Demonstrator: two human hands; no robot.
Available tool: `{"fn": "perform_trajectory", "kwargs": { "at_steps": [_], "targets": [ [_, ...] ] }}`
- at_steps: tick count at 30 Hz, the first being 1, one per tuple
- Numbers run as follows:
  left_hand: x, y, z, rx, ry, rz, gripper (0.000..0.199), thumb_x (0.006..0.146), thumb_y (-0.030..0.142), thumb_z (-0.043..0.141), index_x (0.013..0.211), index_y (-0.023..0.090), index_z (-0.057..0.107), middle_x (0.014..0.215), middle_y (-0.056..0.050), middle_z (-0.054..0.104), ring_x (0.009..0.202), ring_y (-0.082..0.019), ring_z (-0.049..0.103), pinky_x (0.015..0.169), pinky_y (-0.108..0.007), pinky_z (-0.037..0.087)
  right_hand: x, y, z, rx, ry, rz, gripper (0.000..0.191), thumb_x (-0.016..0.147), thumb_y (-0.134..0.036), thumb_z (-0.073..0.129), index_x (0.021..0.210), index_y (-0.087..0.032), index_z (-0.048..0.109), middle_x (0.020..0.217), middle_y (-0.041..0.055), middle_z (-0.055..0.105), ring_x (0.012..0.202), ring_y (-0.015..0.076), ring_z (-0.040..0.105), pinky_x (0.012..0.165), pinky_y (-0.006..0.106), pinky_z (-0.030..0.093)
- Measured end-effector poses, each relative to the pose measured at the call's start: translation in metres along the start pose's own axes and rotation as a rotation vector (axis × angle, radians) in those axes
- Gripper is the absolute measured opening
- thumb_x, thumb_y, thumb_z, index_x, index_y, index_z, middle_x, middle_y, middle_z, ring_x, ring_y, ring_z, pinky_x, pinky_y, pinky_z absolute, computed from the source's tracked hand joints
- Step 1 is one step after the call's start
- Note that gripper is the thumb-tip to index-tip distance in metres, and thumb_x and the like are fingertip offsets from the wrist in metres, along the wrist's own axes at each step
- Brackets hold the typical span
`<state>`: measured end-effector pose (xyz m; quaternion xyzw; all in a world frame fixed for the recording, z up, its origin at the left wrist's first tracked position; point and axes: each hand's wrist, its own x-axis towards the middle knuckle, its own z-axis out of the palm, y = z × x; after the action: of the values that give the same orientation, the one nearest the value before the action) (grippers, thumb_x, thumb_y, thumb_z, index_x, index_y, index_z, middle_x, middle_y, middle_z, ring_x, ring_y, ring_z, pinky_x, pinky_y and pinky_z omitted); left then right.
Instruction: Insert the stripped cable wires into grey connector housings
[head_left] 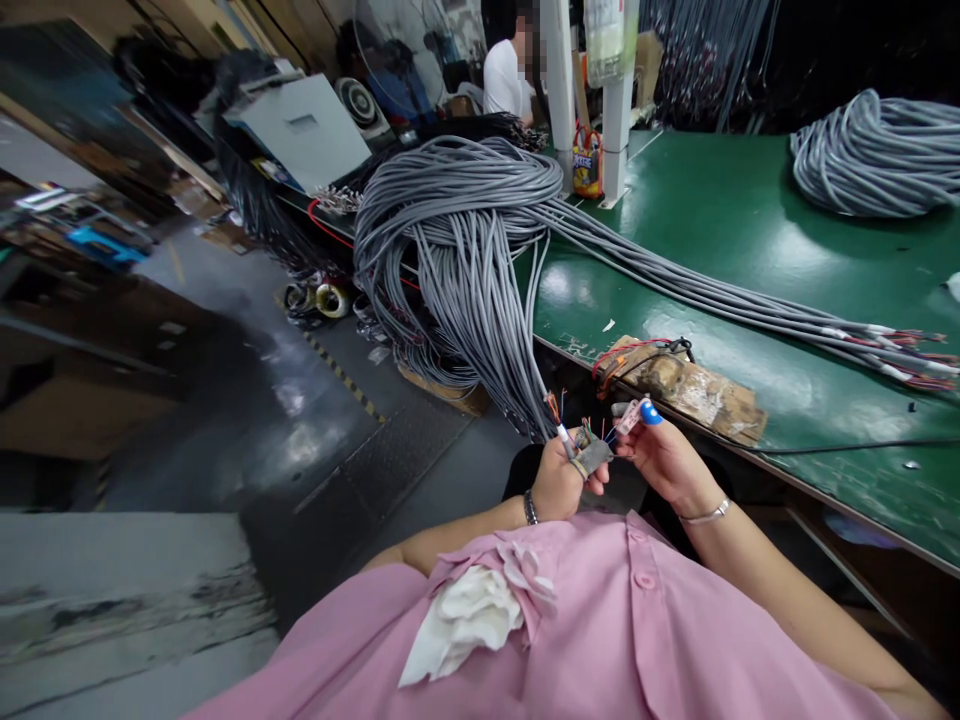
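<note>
My left hand (562,478) is closed around the end of a grey cable (564,440) and a small flat grey block (592,456). Thin coloured wires (587,432) fan out from the block's upper edge. Close by on the right, my right hand (664,458) is pinched at the tips of its fingers, where a thin blue wire runs from the block. A blue cover and a pale wrap (631,418) sit on its fingers. Stripped copper-coloured strands (553,405) stick up beside the left hand. The exact grip of the right fingertips is partly hidden.
A large bundle of grey cables (465,220) drapes over the edge of the green table (720,250). Its stripped ends lie at right. A wooden block (690,385) with wires rests on the near edge. Another cable coil (877,155) lies behind; a person (506,80) sits beyond.
</note>
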<state>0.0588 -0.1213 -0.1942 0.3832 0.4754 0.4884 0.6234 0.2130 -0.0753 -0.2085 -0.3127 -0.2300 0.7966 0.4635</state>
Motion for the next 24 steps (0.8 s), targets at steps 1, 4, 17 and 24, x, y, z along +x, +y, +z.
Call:
{"fn": "perform_trajectory", "kwargs": {
  "at_steps": [1, 4, 17, 24],
  "targets": [
    [0.000, 0.000, 0.000, 0.006, 0.006, 0.014, 0.039, 0.074, 0.049, 0.067, 0.067, 0.013, 0.053, 0.055, -0.001, 0.058, 0.037, -0.007, 0.047, 0.037, -0.018, 0.035, 0.000, 0.001, 0.000, -0.009, 0.008, -0.023, 0.029, 0.079, -0.048, 0.066, 0.085, -0.020, 0.065, 0.081, 0.0028, 0.064, 0.067, 0.0121, 0.054, 0.059, 0.024, 0.045],
    [0.003, -0.001, 0.003, 0.028, 0.023, 0.048, 0.038, 0.076, 0.048, 0.066, 0.068, 0.013, 0.054, 0.056, -0.001, 0.058, 0.038, -0.007, 0.048, 0.037, -0.018, 0.035, 0.000, 0.002, 0.000, -0.006, 0.039, -0.039, 0.030, 0.080, -0.049, 0.065, 0.084, -0.020, 0.066, 0.077, 0.0021, 0.062, 0.065, 0.0119, 0.053, 0.058, 0.024, 0.044],
    [0.008, -0.002, 0.003, 0.155, 0.006, 0.054, 0.036, 0.078, 0.047, 0.064, 0.071, 0.013, 0.053, 0.057, -0.002, 0.058, 0.041, -0.008, 0.050, 0.040, -0.019, 0.037, 0.002, 0.002, 0.003, -0.017, 0.154, -0.076, 0.027, 0.076, -0.046, 0.071, 0.082, -0.020, 0.069, 0.086, 0.0038, 0.068, 0.070, 0.0134, 0.057, 0.062, 0.026, 0.045],
    [0.002, -0.004, -0.002, 0.138, -0.006, 0.058, 0.037, 0.079, 0.048, 0.063, 0.071, 0.013, 0.055, 0.058, -0.002, 0.058, 0.041, -0.008, 0.050, 0.040, -0.019, 0.038, 0.000, 0.008, -0.007, 0.095, 0.056, 0.011, 0.037, 0.079, -0.058, 0.062, 0.085, -0.021, 0.068, 0.085, 0.0035, 0.066, 0.070, 0.0128, 0.058, 0.063, 0.025, 0.047]
  ]
}}
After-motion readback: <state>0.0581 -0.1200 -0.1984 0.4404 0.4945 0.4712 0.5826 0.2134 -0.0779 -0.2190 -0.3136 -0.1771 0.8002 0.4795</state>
